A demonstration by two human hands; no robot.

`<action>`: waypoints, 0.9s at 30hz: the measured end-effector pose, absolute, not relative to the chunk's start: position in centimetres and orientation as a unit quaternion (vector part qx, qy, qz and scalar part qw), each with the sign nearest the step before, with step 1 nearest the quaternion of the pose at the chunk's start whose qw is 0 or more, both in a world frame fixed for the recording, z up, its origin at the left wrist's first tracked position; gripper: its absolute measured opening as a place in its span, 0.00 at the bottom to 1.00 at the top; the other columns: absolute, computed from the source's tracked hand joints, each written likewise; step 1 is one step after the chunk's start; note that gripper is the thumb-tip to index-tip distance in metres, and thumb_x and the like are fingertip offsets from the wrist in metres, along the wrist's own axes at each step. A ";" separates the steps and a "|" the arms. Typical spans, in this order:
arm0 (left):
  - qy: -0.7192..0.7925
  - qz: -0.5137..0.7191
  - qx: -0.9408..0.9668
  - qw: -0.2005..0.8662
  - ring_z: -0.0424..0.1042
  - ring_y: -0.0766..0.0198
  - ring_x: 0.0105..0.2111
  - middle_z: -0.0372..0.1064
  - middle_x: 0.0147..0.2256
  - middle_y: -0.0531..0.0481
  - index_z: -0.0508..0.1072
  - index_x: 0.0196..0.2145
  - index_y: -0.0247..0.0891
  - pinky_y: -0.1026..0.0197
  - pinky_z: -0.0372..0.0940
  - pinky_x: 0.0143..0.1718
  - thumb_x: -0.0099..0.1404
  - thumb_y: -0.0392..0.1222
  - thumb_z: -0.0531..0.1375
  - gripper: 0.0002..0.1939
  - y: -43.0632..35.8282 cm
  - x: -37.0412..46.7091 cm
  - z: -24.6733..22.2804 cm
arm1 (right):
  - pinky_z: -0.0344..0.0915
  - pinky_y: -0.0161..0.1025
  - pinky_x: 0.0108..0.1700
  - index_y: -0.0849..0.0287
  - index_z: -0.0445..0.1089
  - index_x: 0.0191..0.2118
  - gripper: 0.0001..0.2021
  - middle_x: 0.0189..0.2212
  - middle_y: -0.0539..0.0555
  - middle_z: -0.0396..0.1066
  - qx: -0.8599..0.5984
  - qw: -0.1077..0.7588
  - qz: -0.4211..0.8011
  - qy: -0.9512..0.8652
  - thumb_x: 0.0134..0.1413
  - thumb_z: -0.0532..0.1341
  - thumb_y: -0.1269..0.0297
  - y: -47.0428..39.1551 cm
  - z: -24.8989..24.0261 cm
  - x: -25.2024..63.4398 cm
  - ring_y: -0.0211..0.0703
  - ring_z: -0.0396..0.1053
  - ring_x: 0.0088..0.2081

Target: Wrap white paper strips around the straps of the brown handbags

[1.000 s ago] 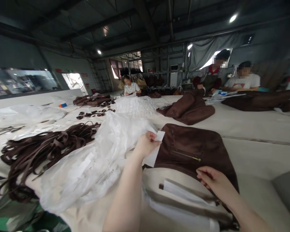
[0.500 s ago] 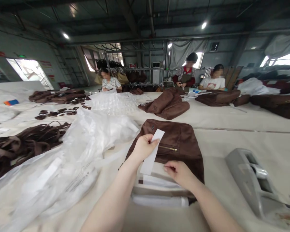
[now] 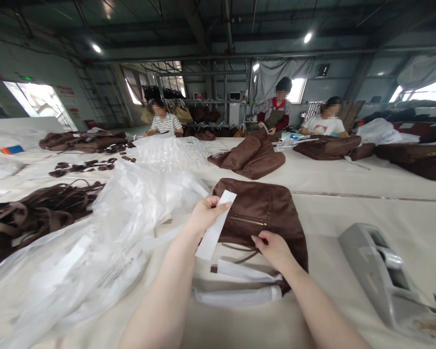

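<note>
In my left hand a flat white strip is pinched between thumb and fingers, slanting over the left side of a brown bag. The bag lies flat on the table with its brass zipper facing up. My right hand is closed at the bag's near edge, its fingertips at a thin brown strap; the exact grip is partly hidden. Closer to me lie two straps wrapped in white, an upper wrapped strap and a lower wrapped strap.
Clear plastic bags are heaped at the left, beside a pile of brown straps. A grey tape dispenser stands at the right. More brown bags lie across the table, where several people work.
My left hand has moved left and slightly up with the white strip. My right hand has risen a little, and the thin brown strap now shows beside its fingertips.
</note>
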State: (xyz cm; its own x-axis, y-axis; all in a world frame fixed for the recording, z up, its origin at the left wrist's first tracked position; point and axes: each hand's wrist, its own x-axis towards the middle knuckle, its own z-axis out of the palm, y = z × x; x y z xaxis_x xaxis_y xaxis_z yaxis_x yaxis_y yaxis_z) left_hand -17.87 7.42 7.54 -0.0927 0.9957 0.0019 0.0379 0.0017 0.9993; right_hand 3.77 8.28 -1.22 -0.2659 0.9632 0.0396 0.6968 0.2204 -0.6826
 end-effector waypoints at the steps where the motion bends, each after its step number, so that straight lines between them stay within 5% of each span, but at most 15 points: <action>1: 0.527 0.494 0.495 0.483 0.57 0.73 0.17 0.62 0.20 0.57 0.69 0.28 0.34 0.69 0.51 0.19 0.46 0.54 0.67 0.21 7.4 -17.8 7.5 | 0.57 0.34 0.25 0.59 0.69 0.26 0.14 0.22 0.51 0.71 -0.538 0.277 0.368 -0.706 0.52 0.59 0.53 8.2 -1.2 4.2 0.37 0.64 0.22; 4: 0.518 0.436 0.530 0.511 0.59 0.73 0.19 0.64 0.21 0.56 0.70 0.29 0.34 0.68 0.52 0.21 0.46 0.53 0.68 0.21 7.3 -17.2 7.2 | 0.49 0.30 0.18 0.59 0.70 0.33 0.13 0.26 0.50 0.73 -0.439 0.371 0.610 -0.546 0.43 0.67 0.56 7.8 -0.6 5.3 0.28 0.54 0.16; 7: 0.508 0.370 0.590 0.507 0.58 0.72 0.20 0.63 0.21 0.56 0.71 0.27 0.33 0.68 0.52 0.22 0.46 0.52 0.68 0.20 7.2 -16.7 6.7 | 0.50 0.25 0.17 0.59 0.72 0.32 0.12 0.27 0.49 0.73 -0.347 0.430 0.715 -0.428 0.38 0.71 0.63 7.6 0.4 6.1 0.23 0.53 0.16; 13: 0.470 0.275 0.690 0.478 0.60 0.70 0.23 0.66 0.24 0.54 0.74 0.28 0.33 0.68 0.54 0.25 0.50 0.53 0.65 0.18 7.1 -16.5 6.3 | 0.65 0.21 0.25 0.56 0.75 0.32 0.11 0.27 0.47 0.72 -0.291 0.538 0.712 -0.345 0.36 0.72 0.69 7.9 1.8 7.0 0.28 0.68 0.27; 27: 0.453 0.190 0.754 0.436 0.55 0.71 0.21 0.61 0.21 0.56 0.73 0.26 0.33 0.69 0.50 0.22 0.54 0.56 0.60 0.20 6.8 -16.3 6.8 | 0.71 0.26 0.29 0.57 0.72 0.35 0.14 0.30 0.49 0.75 -0.310 0.603 0.652 -0.340 0.38 0.71 0.69 7.8 1.8 6.3 0.32 0.72 0.27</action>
State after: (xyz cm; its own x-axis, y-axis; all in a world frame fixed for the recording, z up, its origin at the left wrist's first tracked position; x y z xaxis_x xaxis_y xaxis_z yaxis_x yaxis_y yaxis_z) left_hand -16.34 6.80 6.82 0.5173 0.8489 -0.1087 0.5183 -0.2097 0.8291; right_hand 6.30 7.79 1.78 -0.0821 0.9966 0.0053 -0.5757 -0.0431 -0.8165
